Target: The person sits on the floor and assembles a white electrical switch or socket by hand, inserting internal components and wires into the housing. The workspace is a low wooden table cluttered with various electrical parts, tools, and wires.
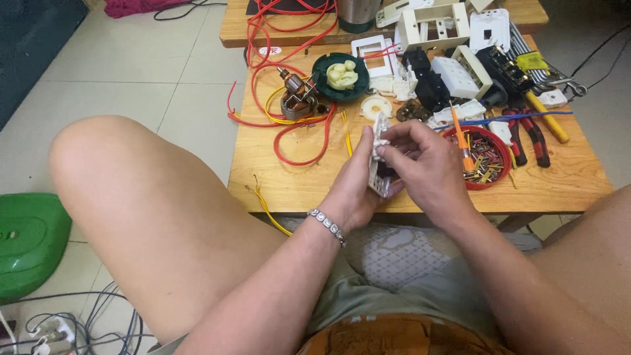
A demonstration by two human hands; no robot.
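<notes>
The small white plastic switch module (pixel 379 152) stands between the two hands, above the near edge of the low wooden table (pixel 296 184). Its long axis runs from 12 o'clock to 6 o'clock, a little tilted, with the top end pointing away from the person. The left hand (pixel 355 187) grasps it from the 7 o'clock side, the palm under the lower end, and a beaded silver bracelet (pixel 327 225) sits on this wrist. The right hand (pixel 424 164) closes on it from the 3 o'clock side, with the fingers (pixel 394 135) pinching the upper part. Both hands touch the module, so neither one is nearer; the right one covers more of it.

Outward from the module, at 3 o'clock just beside the right hand, there is a round red plastic bowl (pixel 497 146) full of small metal parts, with an orange-handled screwdriver (pixel 462 146) lying across it. Further at 2 o'clock lie red-handled pliers (pixel 534 136) and a yellow-handled tool (pixel 545 118). At 12 o'clock sit white plastic socket housings (pixel 460 73) and black plastic parts (pixel 427 85). At 11 o'clock stands a dark green round dish (pixel 320 69) with pale pieces inside, and beside it a copper-wound motor core (pixel 297 97). Loops of red wire (pixel 289 141) and thin yellow wire (pixel 266 204) spread at 10 o'clock. No label can be read from this view.
</notes>
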